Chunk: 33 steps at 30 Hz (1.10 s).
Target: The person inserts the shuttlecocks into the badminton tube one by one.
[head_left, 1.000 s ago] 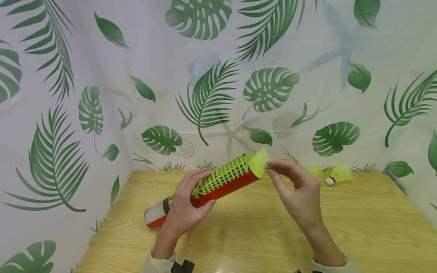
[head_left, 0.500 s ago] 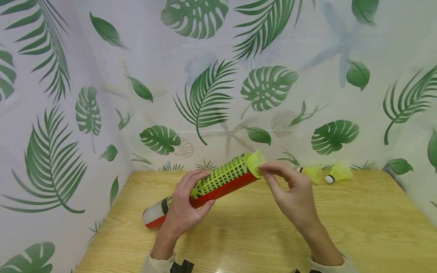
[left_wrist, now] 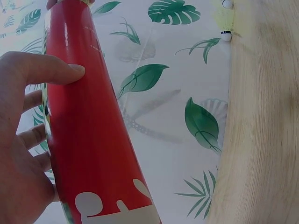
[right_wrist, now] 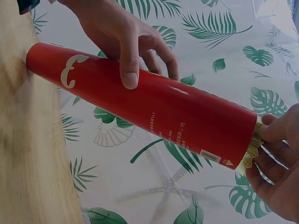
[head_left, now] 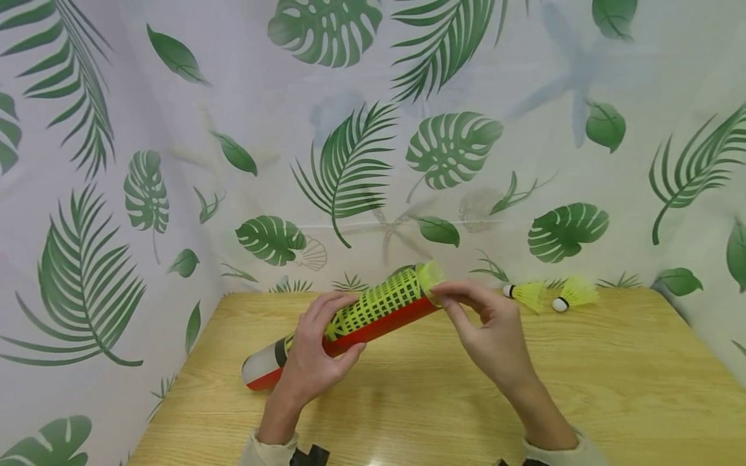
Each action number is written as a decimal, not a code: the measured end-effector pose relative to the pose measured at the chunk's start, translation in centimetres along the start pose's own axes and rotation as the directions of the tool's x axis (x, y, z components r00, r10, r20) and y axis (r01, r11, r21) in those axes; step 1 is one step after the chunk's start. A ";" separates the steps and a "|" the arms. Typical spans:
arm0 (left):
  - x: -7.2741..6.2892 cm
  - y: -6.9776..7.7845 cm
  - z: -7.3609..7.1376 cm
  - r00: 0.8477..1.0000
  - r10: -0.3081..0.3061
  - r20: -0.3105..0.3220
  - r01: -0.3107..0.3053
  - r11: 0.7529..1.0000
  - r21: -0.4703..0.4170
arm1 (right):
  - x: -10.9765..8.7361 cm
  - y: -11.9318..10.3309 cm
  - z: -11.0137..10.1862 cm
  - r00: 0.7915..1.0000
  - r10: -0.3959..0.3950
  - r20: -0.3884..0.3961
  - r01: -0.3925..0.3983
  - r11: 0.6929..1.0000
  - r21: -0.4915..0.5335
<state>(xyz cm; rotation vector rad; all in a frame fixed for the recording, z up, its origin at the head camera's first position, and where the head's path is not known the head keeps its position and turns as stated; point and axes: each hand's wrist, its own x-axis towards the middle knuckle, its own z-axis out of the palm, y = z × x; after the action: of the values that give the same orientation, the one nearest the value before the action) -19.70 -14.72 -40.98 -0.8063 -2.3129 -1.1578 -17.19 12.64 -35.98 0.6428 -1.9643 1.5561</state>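
Observation:
My left hand [head_left: 317, 343] grips a red and yellow-green shuttlecock tube [head_left: 390, 314] around its middle. The tube slants, its white lower end near the table and its mouth raised to the right. A yellow shuttlecock [head_left: 430, 275] sits mostly inside that mouth, only its skirt rim showing. With thumb and fingertips my right hand [head_left: 492, 330] pinches the skirt's edge; the right wrist view shows the skirt [right_wrist: 250, 154] poking out past the red tube [right_wrist: 154, 105]. In the left wrist view, the left thumb lies across the tube's red side [left_wrist: 88, 116].
Two yellow shuttlecocks, one [head_left: 526, 295] beside the other [head_left: 575, 296], lie at the back right of the wooden table [head_left: 612, 375]. A leaf-patterned sheet [head_left: 361, 77] hangs behind the table and along its left side.
My right hand has moved left, pushing the shuttlecock deeper into the tube's mouth, so less skirt shows. The left hand and tube have hardly moved.

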 end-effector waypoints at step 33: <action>0.0 -0.5 -0.1 1.000 -0.005 0.002 0.005 1.000 -0.005 | 0.1 0.2 -1.0 0.977 0.018 0.211 -0.047 0.990 0.135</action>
<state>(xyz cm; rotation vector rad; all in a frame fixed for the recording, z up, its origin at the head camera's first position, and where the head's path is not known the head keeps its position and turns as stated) -20.04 -15.04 -41.16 -0.8039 -2.3157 -1.1654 -17.26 13.69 -35.90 0.8681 -2.0380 1.7181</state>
